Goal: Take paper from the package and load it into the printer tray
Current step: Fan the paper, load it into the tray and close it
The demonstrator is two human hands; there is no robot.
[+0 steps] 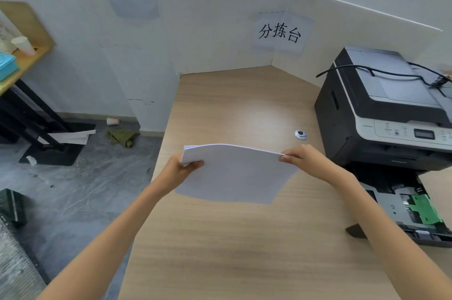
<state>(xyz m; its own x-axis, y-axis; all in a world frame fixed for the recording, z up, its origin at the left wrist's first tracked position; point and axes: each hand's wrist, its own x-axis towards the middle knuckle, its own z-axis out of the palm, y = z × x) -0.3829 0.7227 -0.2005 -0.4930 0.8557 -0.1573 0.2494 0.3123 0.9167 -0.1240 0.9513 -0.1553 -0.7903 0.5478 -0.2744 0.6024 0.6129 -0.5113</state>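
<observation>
A thin stack of white paper (234,172) is held above the wooden table, its far edge raised and its near edge hanging down. My left hand (182,167) grips the stack's far left corner. My right hand (302,156) pinches the far right corner. The black and grey printer (381,109) stands at the table's right side. Its paper tray (413,214) is pulled out toward me, showing green guides inside and no paper. My right forearm crosses in front of the tray's left part. No paper package is in view.
The wooden table (244,250) has a round cable grommet (301,134) behind the paper. A black cable (381,72) lies across the printer's lid. White panels with a sign enclose the table's back. To the left are grey floor, a black stand and a shelf.
</observation>
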